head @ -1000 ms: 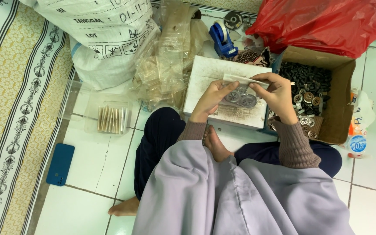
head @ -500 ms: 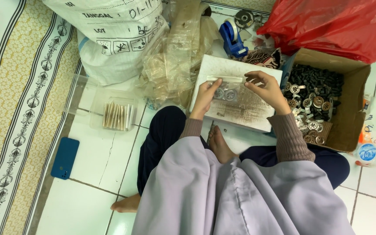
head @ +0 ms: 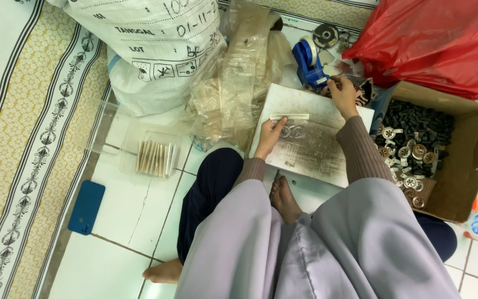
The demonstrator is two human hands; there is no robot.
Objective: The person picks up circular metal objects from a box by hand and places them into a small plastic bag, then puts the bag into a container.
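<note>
I sit cross-legged on a tiled floor with a smudged white board [head: 319,147] across my lap. My left hand [head: 272,134] pinches a small clear plastic bag [head: 291,125] with round metal parts inside, flat against the board. My right hand [head: 343,94] is stretched out to the far edge of the board, next to the blue tape dispenser [head: 307,61], fingers bent at the tape; whether it grips anything is unclear. A cardboard box [head: 460,166] of black pieces and round metal parts sits just right of my right arm.
A heap of clear plastic bags [head: 233,83] lies left of the board, behind it a large white sack [head: 150,44]. A clear tray of thin sticks [head: 153,156] and a blue phone [head: 86,207] lie on the tiles at left. A red plastic bag [head: 438,39] fills the upper right.
My right hand left the small bag on the board and reached away to the tape dispenser. My left hand stays on the bag. The camera view has shifted slightly.
</note>
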